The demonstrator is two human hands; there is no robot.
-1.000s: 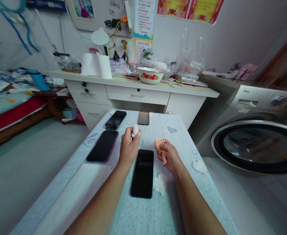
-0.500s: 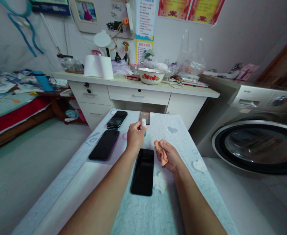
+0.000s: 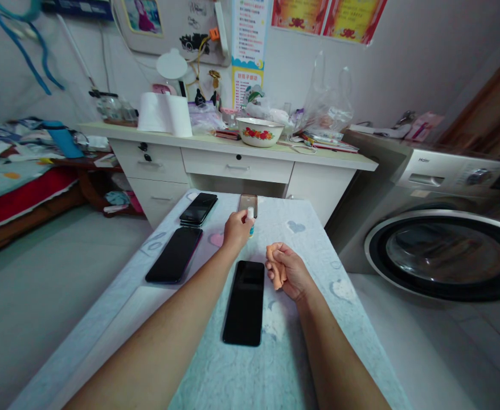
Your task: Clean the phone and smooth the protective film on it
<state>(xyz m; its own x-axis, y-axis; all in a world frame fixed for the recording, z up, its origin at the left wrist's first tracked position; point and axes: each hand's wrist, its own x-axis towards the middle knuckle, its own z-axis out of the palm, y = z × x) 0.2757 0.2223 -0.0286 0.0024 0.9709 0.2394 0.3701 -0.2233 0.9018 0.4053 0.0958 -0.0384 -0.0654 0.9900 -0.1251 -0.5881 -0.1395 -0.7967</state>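
My left hand (image 3: 236,230) grips a small white-capped bottle (image 3: 250,214) upright, just in front of a brown phone case or phone (image 3: 248,204) at the table's far edge. An orange cloth (image 3: 277,269) is bunched in the closed fingers of my right hand (image 3: 290,270). Between my forearms a black phone (image 3: 245,303) lies face up on the patterned tablecloth (image 3: 233,376). To the left lies a larger dark phone with a purple edge (image 3: 175,254). Behind it is another black phone (image 3: 199,208), which seems to rest on something similar.
Beyond the table stands a white desk (image 3: 237,165) with a floral bowl (image 3: 259,132), paper rolls (image 3: 164,115) and plastic bags (image 3: 327,102). At the right is a washing machine (image 3: 442,228); a bed (image 3: 19,188) is at the left.
The view has shifted slightly, so most things sit a little further left. My left hand still has the bottle, and my right hand has turned slightly with the cloth.
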